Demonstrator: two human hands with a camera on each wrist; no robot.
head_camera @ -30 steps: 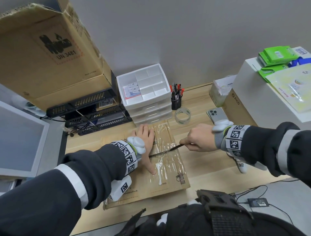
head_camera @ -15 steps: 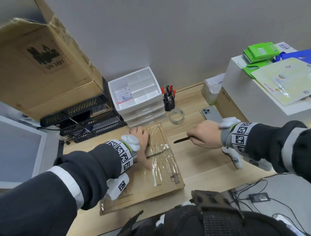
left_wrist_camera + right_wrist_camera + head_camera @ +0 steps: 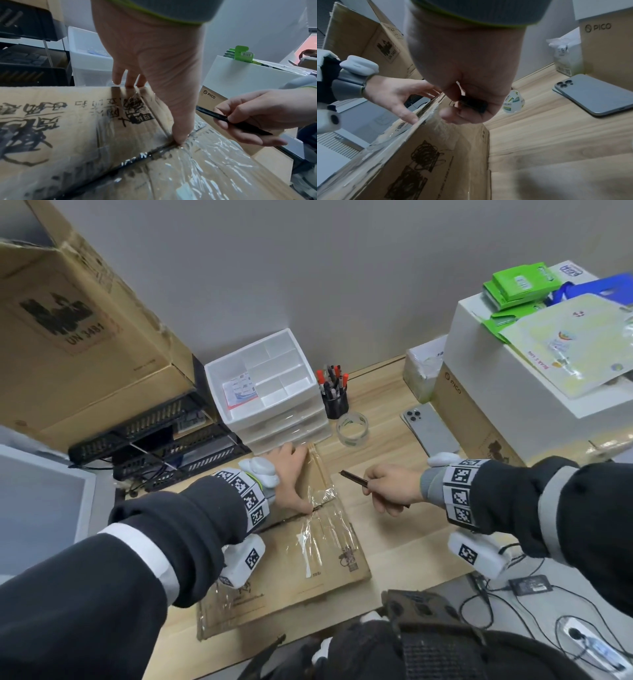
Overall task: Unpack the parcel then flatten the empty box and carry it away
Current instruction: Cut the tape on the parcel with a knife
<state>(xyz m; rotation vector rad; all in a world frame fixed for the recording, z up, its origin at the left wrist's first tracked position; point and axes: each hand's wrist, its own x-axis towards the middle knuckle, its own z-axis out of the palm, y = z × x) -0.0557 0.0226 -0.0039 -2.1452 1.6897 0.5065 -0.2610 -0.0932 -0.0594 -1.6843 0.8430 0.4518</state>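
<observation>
We see the cardboard parcel (image 3: pixel 308 563) lying on the wooden worktop (image 3: pixel 404 529), in front of the white drawer unit (image 3: pixel 274 402), its top flaps covered with crinkled clear tape (image 3: pixel 318 529). Our left hand (image 3: pixel 289 477) rests on the far flap, fingers (image 3: pixel 118 75) straight and reaching over the far edge, while the thumb (image 3: pixel 180 129) presses down into the seam between the two flaps, where the tape looks slit. Our right hand (image 3: pixel 390 487) hovers just beside the parcel's right edge, clear of the cardboard, its fingers curled tight around a slim black cutter (image 3: pixel 354 478) whose tip points left toward the parcel. In the right wrist view the dark handle (image 3: pixel 472 104) sits clamped inside the fist. Behind the right hand a roll of clear tape (image 3: pixel 352 429) stands near a black pen cup (image 3: pixel 335 402), and a grey phone (image 3: pixel 431 429) lies face down beside a brown box marked PICO (image 3: pixel 462 409)
</observation>
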